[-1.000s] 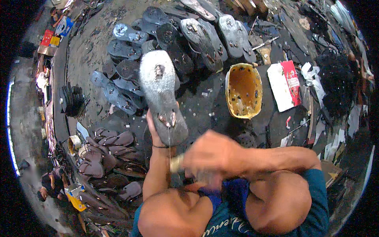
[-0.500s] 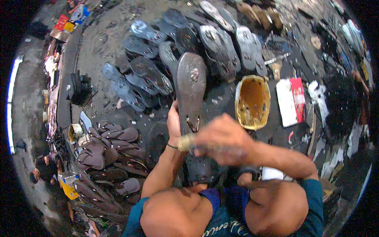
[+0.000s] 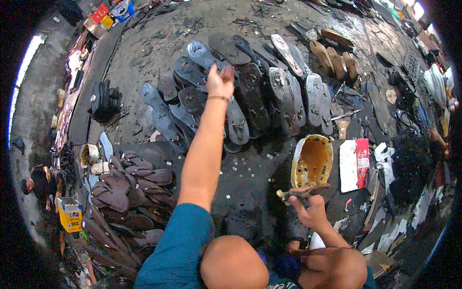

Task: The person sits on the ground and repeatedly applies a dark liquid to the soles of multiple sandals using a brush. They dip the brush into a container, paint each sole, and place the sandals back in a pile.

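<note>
My left hand [image 3: 220, 82] is stretched far forward over a spread of dark sandal soles [image 3: 288, 96] laid side by side on the floor. Its fingers are loosely apart and hold nothing; it hovers just above a grey sole [image 3: 237, 123]. My right hand [image 3: 308, 209] stays close to my knee, shut on a small brush [image 3: 303, 191] with a wooden handle. The brush sits right at the near rim of a yellow glue-stained tub [image 3: 313, 161].
A heap of dark brown sandal straps [image 3: 125, 188] lies at my left. A red and white packet [image 3: 353, 164] lies right of the tub. Tan soles [image 3: 337, 58] are at the back right, a yellow box [image 3: 70, 214] and another person [image 3: 38, 183] at far left.
My left hand held a sole upright before me; it has now reached out to the row and let the sole go. My right hand with the brush has drawn back toward the tub.
</note>
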Motion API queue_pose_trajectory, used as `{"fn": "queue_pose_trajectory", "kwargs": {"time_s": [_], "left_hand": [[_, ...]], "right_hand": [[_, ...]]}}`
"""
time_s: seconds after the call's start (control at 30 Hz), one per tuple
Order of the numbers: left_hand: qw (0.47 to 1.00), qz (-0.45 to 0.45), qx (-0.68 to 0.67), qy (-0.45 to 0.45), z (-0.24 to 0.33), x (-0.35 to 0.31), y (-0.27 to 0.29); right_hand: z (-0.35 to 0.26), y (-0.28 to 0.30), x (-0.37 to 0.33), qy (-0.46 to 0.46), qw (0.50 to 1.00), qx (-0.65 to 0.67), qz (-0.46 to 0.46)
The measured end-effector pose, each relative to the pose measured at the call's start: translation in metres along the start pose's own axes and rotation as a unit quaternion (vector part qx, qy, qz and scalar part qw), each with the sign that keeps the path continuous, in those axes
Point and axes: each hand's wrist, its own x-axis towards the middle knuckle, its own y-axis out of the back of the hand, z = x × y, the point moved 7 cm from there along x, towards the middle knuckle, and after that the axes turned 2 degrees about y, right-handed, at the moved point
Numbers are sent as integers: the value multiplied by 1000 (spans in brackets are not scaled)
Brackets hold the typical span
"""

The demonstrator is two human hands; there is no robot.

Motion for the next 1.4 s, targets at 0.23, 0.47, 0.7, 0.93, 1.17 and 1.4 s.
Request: {"fn": "queue_pose_trajectory", "kwargs": {"time_s": [0.23, 0.47, 0.7, 0.93, 1.17, 1.4], "left_hand": [[680, -23, 723, 123, 21, -311, 169], [846, 52, 509, 147, 81, -400, 140], [765, -219, 599, 90, 7, -397, 88], [653, -396, 645, 10, -15, -336, 97], [886, -120, -206, 397, 17, -308, 20], [919, -86, -117, 367, 26, -318, -8]], "right_hand": [[73, 99, 13, -72, 962, -128, 231], [61, 109, 39, -5, 949, -188, 252], [75, 109, -22, -56, 936, -337, 86], [59, 49, -16, -152, 982, 85, -72], [-75, 35, 57, 207, 968, 119, 81], [-106, -17, 42, 338, 940, 6, -43]]}}
